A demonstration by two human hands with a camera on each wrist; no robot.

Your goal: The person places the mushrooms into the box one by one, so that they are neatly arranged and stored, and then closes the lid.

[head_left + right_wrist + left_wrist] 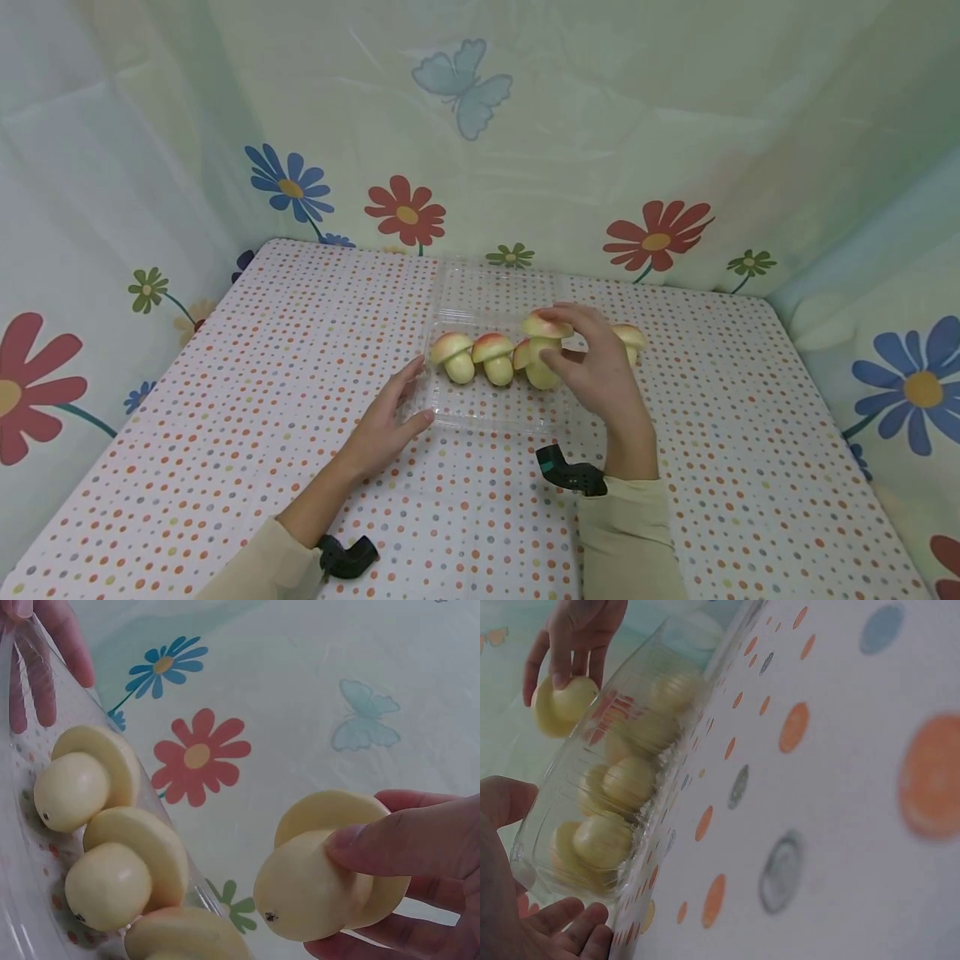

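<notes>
My right hand (600,371) pinches a toy mushroom (300,889) with a pale yellow stem and a red-tinged cap. It is held over the right part of a clear plastic clamshell box (487,417), whose lid (495,287) lies folded back. Inside the box, a toy mushroom (453,358) at the left and another (492,360) beside it lie in a row. A third (521,354) is mostly hidden behind the held one. With relaxed, spread fingers, my left hand (386,425) rests against the box's left front corner, thumb touching the wall (536,862).
Another toy mushroom (632,340) is right of the box, partly hidden by my right hand. A dotted cloth (300,333) covers the table. Flower-printed curtains (540,167) rise along its back and sides. A black wrist camera (570,473) sits by each sleeve.
</notes>
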